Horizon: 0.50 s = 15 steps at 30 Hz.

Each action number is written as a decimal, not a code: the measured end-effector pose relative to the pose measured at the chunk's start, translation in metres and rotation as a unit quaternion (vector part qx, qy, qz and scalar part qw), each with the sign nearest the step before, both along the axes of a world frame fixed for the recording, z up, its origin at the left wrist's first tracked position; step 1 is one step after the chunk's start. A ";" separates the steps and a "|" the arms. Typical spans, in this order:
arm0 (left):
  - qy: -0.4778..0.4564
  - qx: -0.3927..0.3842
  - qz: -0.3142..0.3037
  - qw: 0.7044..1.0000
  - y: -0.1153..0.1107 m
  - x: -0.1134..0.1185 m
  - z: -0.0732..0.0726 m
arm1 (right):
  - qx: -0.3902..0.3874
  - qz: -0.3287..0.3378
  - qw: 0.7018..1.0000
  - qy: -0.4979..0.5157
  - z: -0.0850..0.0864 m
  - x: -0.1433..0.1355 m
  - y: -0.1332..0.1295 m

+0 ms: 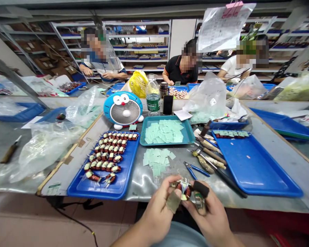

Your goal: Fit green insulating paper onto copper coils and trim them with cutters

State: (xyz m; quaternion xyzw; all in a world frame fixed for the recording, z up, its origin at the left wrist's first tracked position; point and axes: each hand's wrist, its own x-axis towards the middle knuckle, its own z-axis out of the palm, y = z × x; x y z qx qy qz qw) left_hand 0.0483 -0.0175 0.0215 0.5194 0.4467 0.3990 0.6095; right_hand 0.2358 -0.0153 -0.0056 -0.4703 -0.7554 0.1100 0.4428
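My left hand [158, 207] and my right hand [213, 213] meet at the table's front edge, both closed on a small copper-wound toroidal coil [184, 192]. The coil has pale material at its centre and thin wire ends at the top. Brown tape wraps my left thumb; a black cover and more wrapping sit on fingers of my right hand. Just beyond my hands lie blue-handled cutters [195, 168] and a loose pile of pale green square sheets [157, 159]. More such sheets [166, 130] fill a teal tray [143, 135].
A blue tray [105, 192] at left bears rows of similar coils [110, 149]. At right, another blue tray [257, 164] has one row of coils. Hand tools [211, 159] lie between. A cartoon fan [123, 109], bottle [153, 97] and phone [168, 105] stand behind; several people work opposite.
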 end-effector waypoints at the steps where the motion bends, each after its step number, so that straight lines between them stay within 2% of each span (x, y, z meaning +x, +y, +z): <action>1: -0.004 0.001 -0.014 1.000 -0.001 -0.001 -0.001 | -0.001 0.007 1.000 -0.002 0.001 0.001 0.000; 8: 0.025 0.020 -0.042 0.999 -0.003 0.000 -0.001 | 0.011 0.025 1.000 -0.006 -0.001 0.004 -0.006; 15: -0.002 0.021 -0.035 0.999 -0.001 0.003 0.003 | 0.004 0.028 1.000 0.002 -0.001 0.005 -0.005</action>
